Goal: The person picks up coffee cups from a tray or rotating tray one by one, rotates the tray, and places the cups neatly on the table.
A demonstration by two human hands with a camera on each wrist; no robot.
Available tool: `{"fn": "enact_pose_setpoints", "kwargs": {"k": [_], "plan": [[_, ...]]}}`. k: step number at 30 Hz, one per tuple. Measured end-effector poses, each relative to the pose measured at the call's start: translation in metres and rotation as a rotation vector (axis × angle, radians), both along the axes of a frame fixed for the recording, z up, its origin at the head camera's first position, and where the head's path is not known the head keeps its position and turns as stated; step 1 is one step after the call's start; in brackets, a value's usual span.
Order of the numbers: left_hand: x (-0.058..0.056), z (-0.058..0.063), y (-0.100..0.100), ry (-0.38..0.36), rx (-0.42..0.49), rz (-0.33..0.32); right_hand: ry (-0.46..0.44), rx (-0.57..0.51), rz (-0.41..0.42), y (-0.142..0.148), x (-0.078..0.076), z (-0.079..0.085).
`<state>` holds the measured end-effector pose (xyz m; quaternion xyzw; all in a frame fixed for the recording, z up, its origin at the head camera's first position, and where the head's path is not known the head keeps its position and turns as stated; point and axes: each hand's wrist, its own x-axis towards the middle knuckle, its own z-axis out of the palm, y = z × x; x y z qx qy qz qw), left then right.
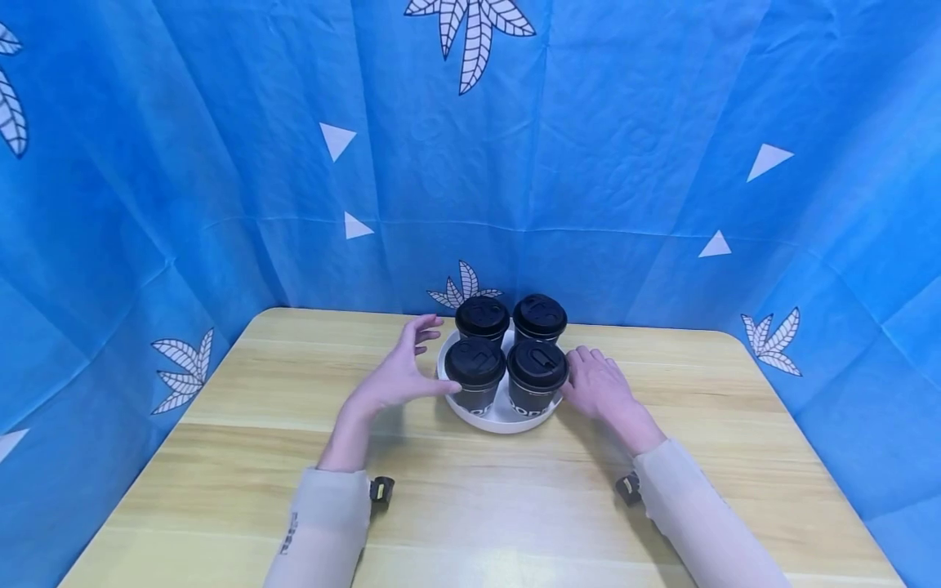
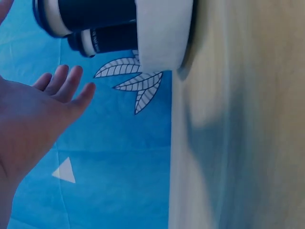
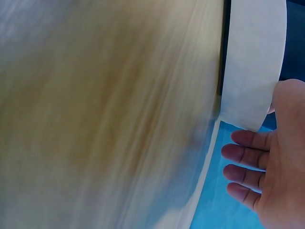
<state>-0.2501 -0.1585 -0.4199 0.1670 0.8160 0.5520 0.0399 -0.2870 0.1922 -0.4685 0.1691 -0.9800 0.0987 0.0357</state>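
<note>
Several dark paper cups with black lids stand upright together in a round white tray (image 1: 501, 426). In front are a left cup (image 1: 475, 363) and a right cup (image 1: 538, 365); behind them are a back left cup (image 1: 482, 317) and a back right cup (image 1: 540, 316). My left hand (image 1: 400, 371) is spread at the tray's left side, thumb close to the front left cup, fingers apart from the cups. At the right side, my right hand (image 1: 599, 388) pinches the tray's rim, its thumb over the edge and fingers by the outer wall (image 3: 252, 62).
The tray sits toward the back of a light wooden table (image 1: 470, 498). A blue patterned curtain (image 1: 625, 163) hangs close behind the table and along both sides. Small black devices are strapped at the left wrist (image 1: 381, 490) and right wrist (image 1: 628, 488).
</note>
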Motion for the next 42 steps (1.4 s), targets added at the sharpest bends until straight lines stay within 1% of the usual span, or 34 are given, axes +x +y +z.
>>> {"fn": "enact_pose_setpoints", "kwargs": {"k": [3, 7, 11, 16, 23, 29, 36, 42], "plan": [[0.000, -0.005, 0.005, -0.019, -0.039, -0.017, -0.003, 0.004, -0.002, 0.000, 0.000, 0.000], [-0.001, -0.013, 0.010, -0.042, -0.048, -0.037, -0.001, 0.003, -0.001, 0.000, 0.000, 0.000], [-0.001, -0.018, 0.014, -0.056, -0.069, -0.038, -0.006, 0.003, 0.002, 0.000, 0.000, 0.000], [-0.002, -0.022, 0.019, -0.058, -0.099, -0.038, -0.009, 0.001, 0.000, -0.001, 0.001, 0.001], [-0.004, -0.028, 0.024, -0.064, -0.094, -0.050, -0.006, -0.003, -0.001, -0.001, 0.001, 0.001], [-0.005, -0.029, 0.028, -0.038, -0.073, -0.066, 0.007, -0.002, -0.002, -0.001, 0.001, 0.002], [-0.006, -0.029, 0.030, -0.040, -0.051, -0.059, 0.018, 0.000, 0.000, -0.001, 0.000, 0.002], [-0.005, -0.029, 0.030, -0.037, -0.026, -0.062, 0.009, -0.006, -0.001, -0.001, 0.001, 0.001]]}}
